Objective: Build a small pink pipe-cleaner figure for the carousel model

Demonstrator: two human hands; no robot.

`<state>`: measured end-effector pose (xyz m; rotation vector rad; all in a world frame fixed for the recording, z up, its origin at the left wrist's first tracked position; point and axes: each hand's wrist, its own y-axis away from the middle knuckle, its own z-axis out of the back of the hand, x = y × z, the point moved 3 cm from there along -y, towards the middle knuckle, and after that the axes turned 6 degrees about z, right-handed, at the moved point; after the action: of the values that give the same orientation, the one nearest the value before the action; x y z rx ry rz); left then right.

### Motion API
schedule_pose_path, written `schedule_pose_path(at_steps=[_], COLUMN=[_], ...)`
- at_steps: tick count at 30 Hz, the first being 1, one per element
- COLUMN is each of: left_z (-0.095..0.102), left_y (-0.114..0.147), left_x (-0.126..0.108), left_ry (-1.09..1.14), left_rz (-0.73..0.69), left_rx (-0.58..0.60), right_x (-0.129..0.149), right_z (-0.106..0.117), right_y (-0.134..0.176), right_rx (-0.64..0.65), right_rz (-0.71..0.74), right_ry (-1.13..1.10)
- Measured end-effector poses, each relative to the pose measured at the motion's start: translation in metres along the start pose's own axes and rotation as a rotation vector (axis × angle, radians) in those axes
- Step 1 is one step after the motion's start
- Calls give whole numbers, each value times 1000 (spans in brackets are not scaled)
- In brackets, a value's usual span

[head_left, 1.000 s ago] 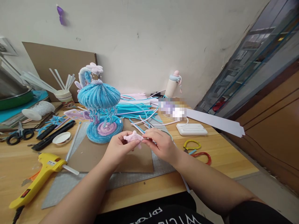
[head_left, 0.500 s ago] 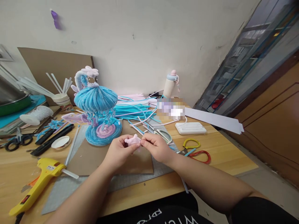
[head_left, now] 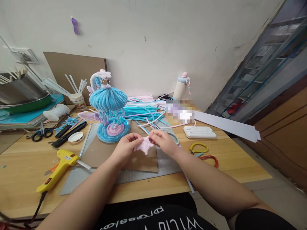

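Note:
A small pink fuzzy piece, pointed at its edges like a star or flower, is pinched between both hands above the cardboard sheet. My left hand grips its left side with thumb and fingers, and my right hand pinches its upper right edge. Just beyond them stands a blue jellyfish-shaped pipe-cleaner craft, with curly tendrils hanging over a coiled blue base that has a pink centre. Under my hands lies a brown cardboard sheet on a grey cutting mat.
A yellow glue gun lies at left, near black scissors and a paper cup of glue sticks. Behind are blue pipe cleaners. To the right are a white power strip-like box, red-and-yellow-handled scissors and a bottle.
The view has shifted left, so the table contents appear further right. The pink piece has been turned and now shows more of its pointed outline, still held by both hands.

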<state>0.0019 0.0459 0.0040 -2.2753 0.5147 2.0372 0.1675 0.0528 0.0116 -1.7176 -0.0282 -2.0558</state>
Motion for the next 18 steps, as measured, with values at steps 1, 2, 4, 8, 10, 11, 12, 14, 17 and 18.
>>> schedule_pose_path(at_steps=[1,2,4,8,10,11,12,14,17,18], left_z=[1,2,3,2,1,1,0,0,1,1], left_y=[-1,-1,-2,0,0,0,-1,-2,-2,-1], left_x=[0,1,0,1,2,2,4,6,8,8], left_ry=[33,67,128,192,217,230,232,181,27,-4], left_rz=[15,28,52,72,60,56,53,49,31,27], left_rx=[-16,-29,-41,-80,-70,-55,-37,-15,-14,-12], right_x=[-2,-3,-4,-7,-10,-11,-12,-12,-10,-9], right_z=[4,8,12,-4,-15,-18,-20,-22,-20,-19], right_y=[-2,-3,-5,0,4,6,7,7,6,6], right_rx=[-69,-126,-187,-24,13,-9,-41,-76,-47,-32], right_rz=[1,22,76,-102,-224,-257,-270,-264,-233,-232], right_ry=[-40,-61,-70,-189,-297,-337,-365,-382,-325,-300])
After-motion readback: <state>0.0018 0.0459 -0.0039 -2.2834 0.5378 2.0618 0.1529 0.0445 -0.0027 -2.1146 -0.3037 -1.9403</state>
